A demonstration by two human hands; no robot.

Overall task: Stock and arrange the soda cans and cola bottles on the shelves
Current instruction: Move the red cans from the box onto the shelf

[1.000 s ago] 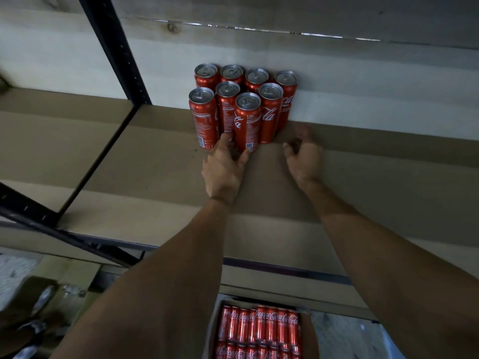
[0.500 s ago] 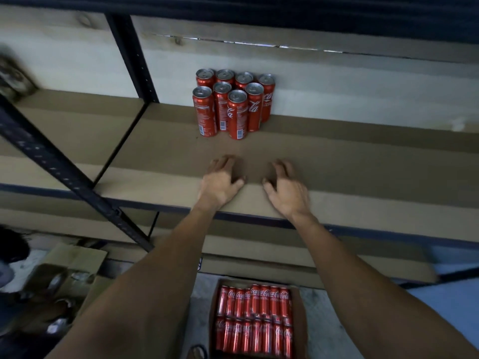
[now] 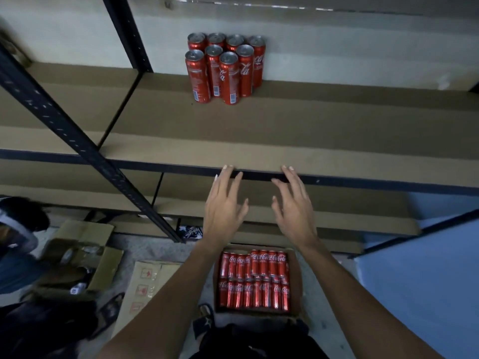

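Several tall red cola cans [image 3: 225, 68] stand in a tight cluster at the back of the brown shelf [image 3: 311, 130], against the wall. My left hand [image 3: 224, 208] and my right hand [image 3: 293, 208] hover side by side in front of the shelf's dark front edge, fingers spread and holding nothing. Below them on the floor sits a cardboard box [image 3: 295, 281] filled with two rows of red cola cans [image 3: 255, 279] lying on their sides.
A black slotted rack post [image 3: 85, 149] slants across the left, and another upright [image 3: 129, 35] stands behind it. Lower shelf boards [image 3: 337, 203] lie beneath. Open cardboard boxes [image 3: 80, 257] and a flattened carton [image 3: 147, 283] lie on the floor at left. A blue surface [image 3: 420, 281] is at right.
Both hands have pulled back from the cans at the shelf's rear to in front of its front edge, fingers now spread. The view has tilted down, showing more of the floor box.
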